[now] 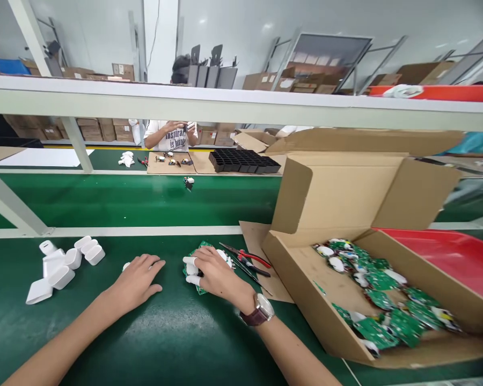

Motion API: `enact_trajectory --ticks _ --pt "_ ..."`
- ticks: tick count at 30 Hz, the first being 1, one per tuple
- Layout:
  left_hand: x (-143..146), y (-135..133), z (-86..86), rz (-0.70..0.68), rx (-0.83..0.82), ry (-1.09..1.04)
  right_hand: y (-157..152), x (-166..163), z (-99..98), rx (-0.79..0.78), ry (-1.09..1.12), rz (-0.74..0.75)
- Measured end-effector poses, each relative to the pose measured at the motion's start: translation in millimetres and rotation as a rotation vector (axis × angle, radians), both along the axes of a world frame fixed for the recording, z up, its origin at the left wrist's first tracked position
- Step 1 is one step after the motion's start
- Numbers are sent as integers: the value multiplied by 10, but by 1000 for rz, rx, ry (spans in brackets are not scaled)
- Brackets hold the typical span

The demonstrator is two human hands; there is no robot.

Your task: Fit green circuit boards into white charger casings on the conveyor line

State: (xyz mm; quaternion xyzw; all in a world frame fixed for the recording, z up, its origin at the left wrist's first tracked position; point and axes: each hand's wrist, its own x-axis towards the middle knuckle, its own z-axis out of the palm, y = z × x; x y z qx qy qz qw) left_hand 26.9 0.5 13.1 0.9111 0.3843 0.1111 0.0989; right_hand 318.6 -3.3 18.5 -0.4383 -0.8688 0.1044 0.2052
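Note:
My left hand (139, 281) rests palm down on the green tabletop with its fingers stretched out. A small white piece (125, 266) peeks out behind its knuckles, mostly hidden. White finger cots cover the thumb and a fingertip of my right hand (217, 273), which wears a wristwatch. Its fingers curl over several green circuit boards (204, 244) with white parts, gripping one; the palm hides much of the pile. Right beside that hand lie red-and-black pliers (251, 260) and dark tweezers (247, 272).
White plastic housings (62, 276) cluster at left. An open cardboard box (306, 289) holding more circuit boards stands at right, before a red tray (446, 257). Beyond the shelf frame (225, 104), a green belt (153, 201) carries one small assembly (189, 183); across it sits a person (171, 135) near a black grid tray (243, 161).

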Motion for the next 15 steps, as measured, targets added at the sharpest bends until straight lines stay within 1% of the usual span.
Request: enact_trajectory --ticks 2,4,7,10,13,15 --pt "173 16 17 -26 -44 -15 -7 19 -10 9 49 -45" --pt "342 33 22 -31 -93 -83 23 -3 -9 11 116 -104" --pt "575 65 -25 -14 -155 -112 148 -60 7 0 180 -151" --pt "770 89 -155 31 -116 -90 335 -126 13 -3 156 -122" --pt "880 92 -300 85 -61 -205 514 -214 0 1 69 -52" --pt "890 80 -354 100 -59 -271 589 -255 10 -2 0 -2"
